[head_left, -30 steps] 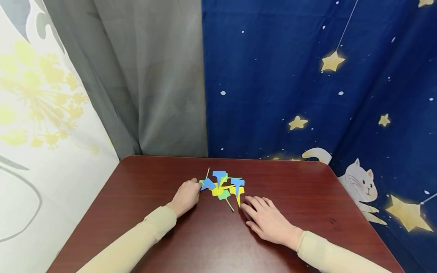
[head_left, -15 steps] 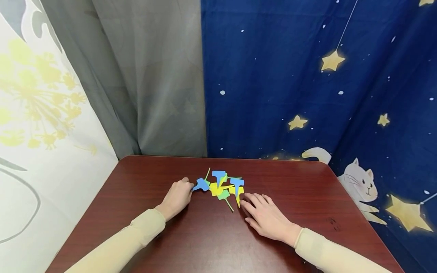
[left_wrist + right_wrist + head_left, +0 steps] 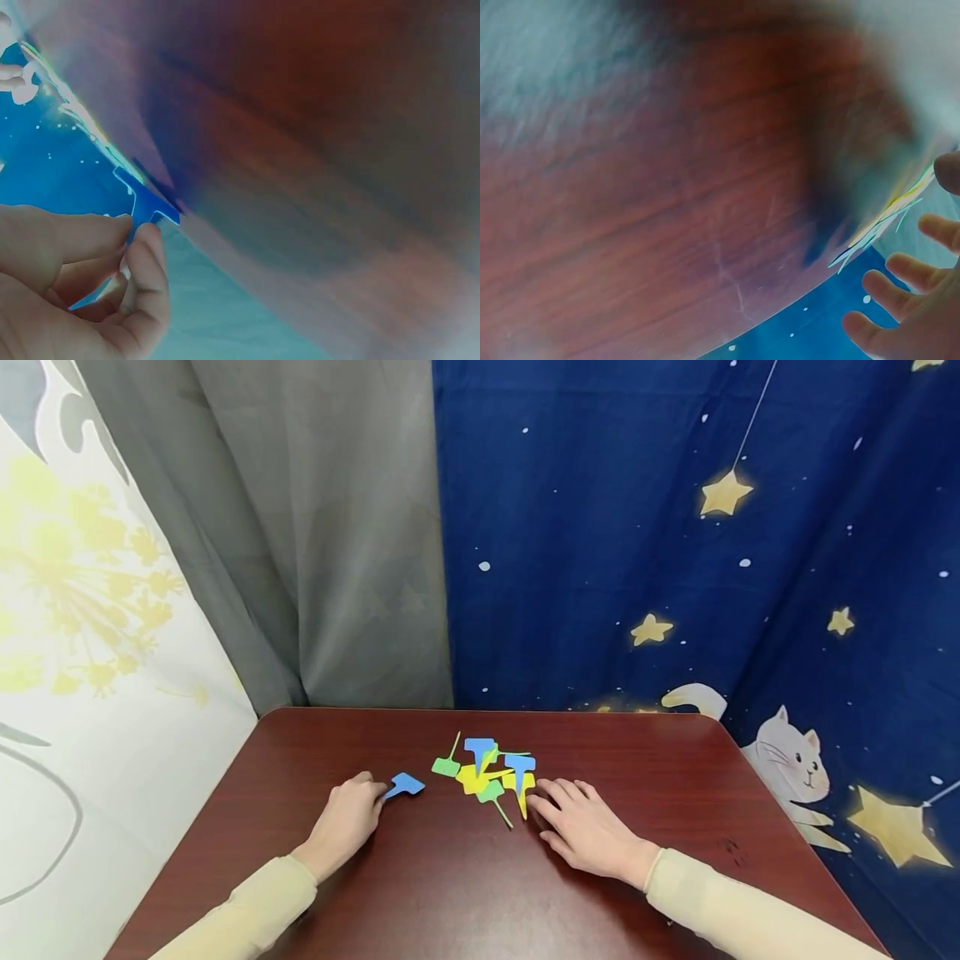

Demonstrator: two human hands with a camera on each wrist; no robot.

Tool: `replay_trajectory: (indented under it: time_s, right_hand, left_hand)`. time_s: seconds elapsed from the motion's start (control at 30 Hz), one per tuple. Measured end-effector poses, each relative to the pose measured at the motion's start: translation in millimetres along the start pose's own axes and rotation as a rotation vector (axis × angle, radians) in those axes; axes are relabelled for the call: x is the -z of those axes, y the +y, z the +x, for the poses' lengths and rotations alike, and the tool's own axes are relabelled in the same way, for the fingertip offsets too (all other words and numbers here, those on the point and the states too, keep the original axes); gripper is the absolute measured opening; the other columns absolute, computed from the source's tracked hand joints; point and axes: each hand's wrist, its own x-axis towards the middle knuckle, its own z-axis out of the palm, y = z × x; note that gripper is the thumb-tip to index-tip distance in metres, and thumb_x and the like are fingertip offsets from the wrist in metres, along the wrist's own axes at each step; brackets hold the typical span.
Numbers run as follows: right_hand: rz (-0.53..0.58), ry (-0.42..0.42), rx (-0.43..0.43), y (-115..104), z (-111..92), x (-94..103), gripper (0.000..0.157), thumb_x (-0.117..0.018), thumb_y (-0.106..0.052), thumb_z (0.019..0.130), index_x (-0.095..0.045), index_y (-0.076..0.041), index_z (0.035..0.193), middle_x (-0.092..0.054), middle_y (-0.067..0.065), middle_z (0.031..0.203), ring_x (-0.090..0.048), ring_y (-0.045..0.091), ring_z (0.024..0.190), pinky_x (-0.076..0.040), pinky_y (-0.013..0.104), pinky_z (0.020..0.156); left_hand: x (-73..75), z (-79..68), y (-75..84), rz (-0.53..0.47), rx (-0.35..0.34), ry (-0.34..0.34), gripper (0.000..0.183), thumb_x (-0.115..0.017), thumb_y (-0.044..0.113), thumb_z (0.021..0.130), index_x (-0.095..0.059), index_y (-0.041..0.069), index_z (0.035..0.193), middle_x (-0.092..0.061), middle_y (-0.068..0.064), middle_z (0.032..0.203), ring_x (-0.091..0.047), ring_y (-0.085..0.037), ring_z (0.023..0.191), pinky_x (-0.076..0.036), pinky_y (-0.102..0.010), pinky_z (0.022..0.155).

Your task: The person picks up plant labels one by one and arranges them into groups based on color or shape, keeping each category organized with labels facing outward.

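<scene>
My left hand (image 3: 347, 818) pinches a blue T-shaped plant label (image 3: 406, 784) by its stem, between thumb and fingers; its wide head points right, toward the pile. In the left wrist view the fingertips close on the stem of this blue label (image 3: 142, 204). A loose pile of flat T-shaped labels lies mid-table: blue labels (image 3: 480, 746), yellow labels (image 3: 471, 779) and green labels (image 3: 446, 767), several overlapping. My right hand (image 3: 588, 833) rests on the table just right of the pile, fingers spread and relaxed, fingertips beside a yellow label's (image 3: 523, 802) pointed stem, holding nothing.
The dark red wooden table (image 3: 450, 893) has rounded far corners. Behind its far edge hang a grey curtain (image 3: 367, 543) and a blue star-patterned curtain (image 3: 585, 543). A white patterned cloth (image 3: 97, 760) hangs at the left.
My left hand has drawn back left and toward me with the blue label, away from the pile. A green label beneath it is now uncovered. The right hand has barely moved.
</scene>
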Motion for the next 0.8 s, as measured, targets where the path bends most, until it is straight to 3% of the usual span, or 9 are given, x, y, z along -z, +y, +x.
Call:
replay_trajectory:
  time_s: [0.17,0.37,0.6,0.8]
  right_hand:
    - [-0.011,0.011,0.011,7,1,1.1,0.055,-0.062,-0.037,0.083,-0.046,-0.02,0.133,-0.041,0.008,0.134,-0.039,0.026,0.118,-0.032,0.052,0.093]
    - [-0.025,-0.009,0.032,16,8,2.1,0.053,-0.062,-0.037,0.083,-0.048,-0.021,0.131,-0.043,0.007,0.132,-0.04,0.027,0.117,-0.033,0.052,0.091]
    - [-0.108,-0.069,0.093,28,37,14.0,0.053,-0.06,-0.039,0.084,-0.048,-0.018,0.131,-0.046,0.005,0.127,-0.041,0.025,0.113,-0.035,0.05,0.089]
    - [-0.088,-0.098,0.093,31,61,12.8,0.053,-0.06,-0.04,0.084,-0.049,-0.018,0.13,-0.048,0.006,0.124,-0.043,0.024,0.109,-0.037,0.048,0.086]
  left_hand:
    - [9.4,-19.3,-12.2,0.026,0.017,0.014,0.013,-0.071,0.001,0.073,-0.072,0.006,0.085,-0.046,0.002,0.065,-0.053,-0.015,0.056,-0.047,-0.036,0.051]
    - [25.2,-40.8,-24.1,0.03,0.1,0.036,0.012,-0.07,0.001,0.073,-0.072,0.004,0.084,-0.05,0.0,0.068,-0.055,-0.017,0.057,-0.046,-0.039,0.049]
    - [35.0,-61.7,-27.5,0.031,0.162,0.053,0.015,-0.071,-0.001,0.07,-0.071,0.003,0.085,-0.052,-0.002,0.071,-0.058,-0.021,0.062,-0.045,-0.043,0.048]
    - [40.4,-73.6,-20.9,0.046,0.178,0.048,0.014,-0.071,-0.001,0.07,-0.07,0.004,0.083,-0.047,0.0,0.066,-0.056,-0.02,0.057,-0.043,-0.042,0.045]
